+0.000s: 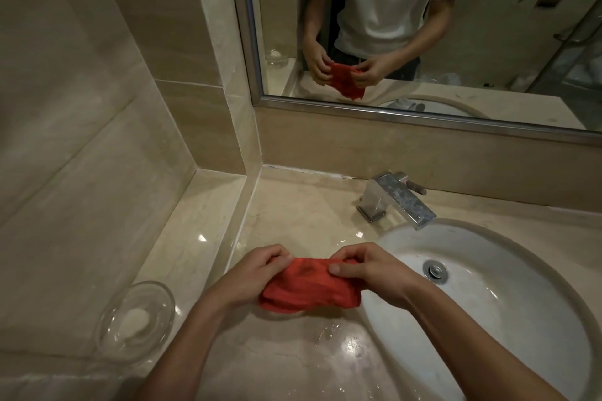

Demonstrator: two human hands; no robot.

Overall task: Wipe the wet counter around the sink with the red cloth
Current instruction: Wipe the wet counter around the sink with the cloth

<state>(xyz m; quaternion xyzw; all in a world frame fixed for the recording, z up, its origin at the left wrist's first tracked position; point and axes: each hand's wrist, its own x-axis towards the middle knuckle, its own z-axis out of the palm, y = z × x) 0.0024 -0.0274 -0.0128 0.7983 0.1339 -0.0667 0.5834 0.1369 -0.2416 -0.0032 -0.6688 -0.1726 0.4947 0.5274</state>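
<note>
Both hands, left hand and right hand, pinch the red cloth by its top edge; soft, limp and light, it looks best bunched flat under one palm for wiping.

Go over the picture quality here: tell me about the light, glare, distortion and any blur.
Head view: dim, warm light; bright glare spots on the wet counter near the sink rim; wide-angle bending curves the wall tiles and mirror frame; both hands, left and right, and the cloth are fairly sharp; the soap dish is slightly soft.
</note>
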